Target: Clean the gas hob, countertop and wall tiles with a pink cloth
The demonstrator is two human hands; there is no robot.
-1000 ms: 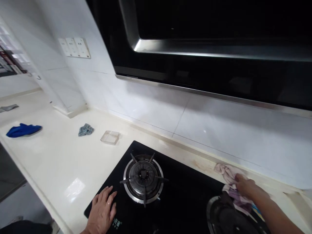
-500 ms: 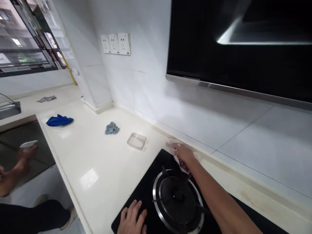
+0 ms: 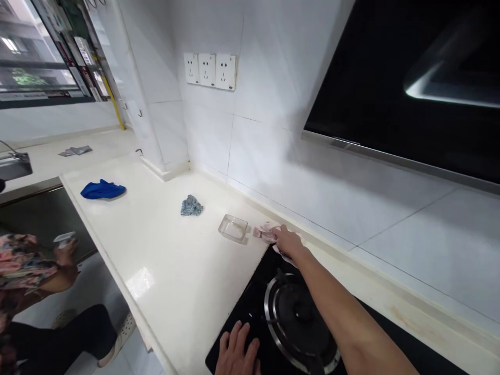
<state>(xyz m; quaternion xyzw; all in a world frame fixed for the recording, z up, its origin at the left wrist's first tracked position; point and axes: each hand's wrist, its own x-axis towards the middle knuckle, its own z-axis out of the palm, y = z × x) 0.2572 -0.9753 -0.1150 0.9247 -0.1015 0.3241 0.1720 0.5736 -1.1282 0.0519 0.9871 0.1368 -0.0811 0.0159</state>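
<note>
My right hand [image 3: 288, 242] grips a pinkish-white cloth [image 3: 267, 231] and presses it on the counter at the far corner of the black gas stove [image 3: 255, 294], close to the wall. Part of the cloth hangs over the stove edge under my palm. My left hand [image 3: 238, 353] lies flat with fingers spread on the stove's near left corner, beside the round burner [image 3: 299, 315]; it holds nothing. A small clear rectangular dish [image 3: 233, 228] sits on the counter just left of the cloth.
A crumpled grey-blue rag [image 3: 191, 205] and a blue cloth [image 3: 103, 189] lie on the white counter [image 3: 172, 271]. Grey packets [image 3: 75, 150] rest near the sink [image 3: 14, 165]. Another person [image 3: 42, 276] crouches at lower left, holding a white object. A black range hood [image 3: 414, 88] overhangs the stove.
My right hand has pushed the cloth left along the wall, nearer to the clear dish. The view has swung left, and more of the other person shows. My left hand still rests on the stove.
</note>
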